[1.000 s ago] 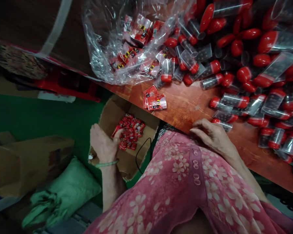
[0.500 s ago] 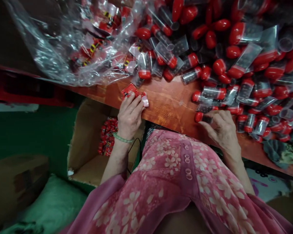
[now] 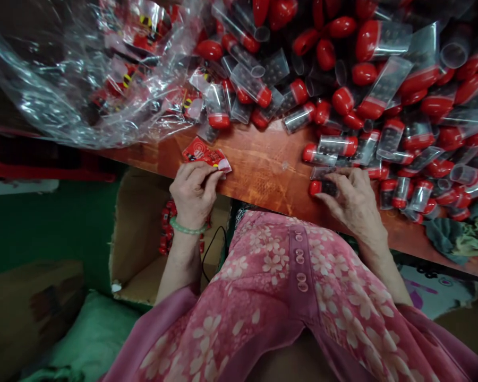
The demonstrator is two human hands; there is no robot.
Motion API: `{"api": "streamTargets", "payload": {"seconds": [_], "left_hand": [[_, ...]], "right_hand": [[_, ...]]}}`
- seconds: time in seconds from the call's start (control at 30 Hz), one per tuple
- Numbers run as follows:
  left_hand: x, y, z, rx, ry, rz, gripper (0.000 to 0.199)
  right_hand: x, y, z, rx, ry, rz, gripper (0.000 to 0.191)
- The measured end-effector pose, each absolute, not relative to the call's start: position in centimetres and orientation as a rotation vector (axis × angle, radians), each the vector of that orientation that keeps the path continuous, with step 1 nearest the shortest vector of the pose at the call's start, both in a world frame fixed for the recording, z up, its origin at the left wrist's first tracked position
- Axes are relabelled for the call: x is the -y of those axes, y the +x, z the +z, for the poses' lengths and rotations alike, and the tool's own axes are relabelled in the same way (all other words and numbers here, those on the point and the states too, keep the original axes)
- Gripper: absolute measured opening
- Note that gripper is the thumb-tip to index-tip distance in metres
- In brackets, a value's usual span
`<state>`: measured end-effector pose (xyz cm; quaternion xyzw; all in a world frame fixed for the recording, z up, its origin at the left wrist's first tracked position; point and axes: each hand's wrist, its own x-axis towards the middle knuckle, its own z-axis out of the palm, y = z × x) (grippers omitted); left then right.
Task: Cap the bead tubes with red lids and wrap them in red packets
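The left hand [image 3: 194, 192] is pinching the edge of the red packets [image 3: 204, 153] at the border of the table [image 3: 258, 164]. The right hand [image 3: 352, 199] is holding one small tube [image 3: 322, 188] with a red cap (the cap is pointing to the left). Behind it there is a big heap of similar tubes [image 3: 386, 95], and a clear plastic bag [image 3: 79, 101] with more packets. Below the table stands a cardboard box [image 3: 133, 244], containing red pieces [image 3: 167, 225].

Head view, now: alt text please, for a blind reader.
Person's left hand pinches red printed packets at the table edge; right hand grips a red-capped tube, beside a pile of similar tubes and a clear plastic bag.
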<state>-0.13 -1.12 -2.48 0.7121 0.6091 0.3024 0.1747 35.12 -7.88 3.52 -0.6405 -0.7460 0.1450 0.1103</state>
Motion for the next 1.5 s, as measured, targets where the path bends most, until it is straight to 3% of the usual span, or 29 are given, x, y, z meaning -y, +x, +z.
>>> {"api": "streamTargets", "payload": {"seconds": [0.13,0.53,0.7,0.93,1.17,1.37,1.5], "left_hand": [[1.2,0.4,-2.2,-1.768,2.158,0.751,0.027],[0.3,0.7,-1.1,-1.674,2.04,0.848,0.03],[-0.3,0.1,0.1,-1.61,1.938,0.762,0.031],[-0.2,0.6,1.2,-1.692,1.803,1.051,0.008],[1.5,3.1,4.0,-1.415,1.833,1.092,0.005],[2.4,5.1,5.0,-1.206,1.865,1.049,0.011],[2.6,5.8,5.4,-1.114,1.867,0.982,0.012]], "right_hand": [[8.4,35.3,3.5,2.327,-1.843,0.503,0.023],[9.4,35.4,2.1,2.416,-1.828,0.408,0.034],[9.0,35.2,2.6,2.019,-1.674,0.806,0.032],[8.2,33.4,3.7,1.374,-1.485,1.305,0.03],[5.8,31.0,5.5,1.598,-1.346,1.176,0.031],[4.6,30.0,6.8,1.778,-1.294,1.18,0.043],[4.7,30.1,6.7,1.838,-1.266,1.219,0.039]]}}
